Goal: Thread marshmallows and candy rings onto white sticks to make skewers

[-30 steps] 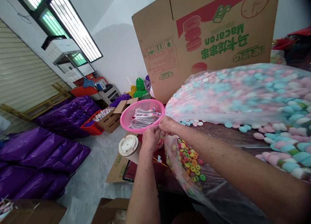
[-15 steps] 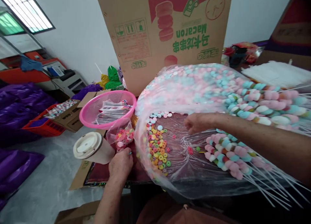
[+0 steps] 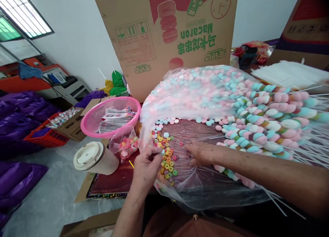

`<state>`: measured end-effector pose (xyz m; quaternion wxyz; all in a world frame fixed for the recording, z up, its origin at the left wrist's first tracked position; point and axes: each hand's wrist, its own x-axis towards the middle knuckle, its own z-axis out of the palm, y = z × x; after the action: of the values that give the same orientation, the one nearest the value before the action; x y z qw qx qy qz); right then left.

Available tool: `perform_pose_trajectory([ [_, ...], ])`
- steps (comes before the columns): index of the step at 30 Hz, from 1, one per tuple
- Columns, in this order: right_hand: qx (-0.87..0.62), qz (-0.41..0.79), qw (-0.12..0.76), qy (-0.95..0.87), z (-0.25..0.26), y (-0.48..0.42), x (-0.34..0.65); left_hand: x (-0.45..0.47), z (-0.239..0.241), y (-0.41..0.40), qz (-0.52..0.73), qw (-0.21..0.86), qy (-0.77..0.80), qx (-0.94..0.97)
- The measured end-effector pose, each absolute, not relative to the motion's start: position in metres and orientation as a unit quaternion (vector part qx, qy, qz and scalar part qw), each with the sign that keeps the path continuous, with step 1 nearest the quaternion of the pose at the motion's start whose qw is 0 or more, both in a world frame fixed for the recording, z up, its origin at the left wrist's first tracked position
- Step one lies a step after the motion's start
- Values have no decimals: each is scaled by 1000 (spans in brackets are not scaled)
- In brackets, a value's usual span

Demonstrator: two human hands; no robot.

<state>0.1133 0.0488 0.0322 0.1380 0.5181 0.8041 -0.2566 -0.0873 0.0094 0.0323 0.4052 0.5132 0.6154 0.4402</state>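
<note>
My left hand (image 3: 146, 166) is at the left edge of the plastic bag, beside the loose ring candies (image 3: 168, 161). Its thumb and index finger are bent together; a small light blue bit shows at the fingertip, too small to name. My right hand (image 3: 202, 154) reaches down onto the wrinkled clear plastic (image 3: 205, 185), thumb and index finger apart, close to a single red ring candy (image 3: 181, 144). Nothing shows between its fingers. Behind it lie marshmallow skewers (image 3: 272, 120) on white sticks. Another group of skewers is partly hidden under the right forearm.
A large bag of pastel marshmallows (image 3: 195, 89) lies before a cardboard box (image 3: 164, 31). To the left are a pink basket (image 3: 84, 124) of printed packets, a lidded cup (image 3: 97, 158) and a small bag of ring candies (image 3: 125, 144). White sheets (image 3: 290, 72) lie far right.
My left hand has moved right from beside the small candy bag to the loose rings. My right hand has come down and nearer, covering the red and green pieces there. The view shifted slightly.
</note>
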Motion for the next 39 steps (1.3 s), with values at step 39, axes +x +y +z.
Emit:
perform_pose_trajectory([
  [39,556,-300,-31,775,69,82,100,-77,26,25,395,692,534,283],
])
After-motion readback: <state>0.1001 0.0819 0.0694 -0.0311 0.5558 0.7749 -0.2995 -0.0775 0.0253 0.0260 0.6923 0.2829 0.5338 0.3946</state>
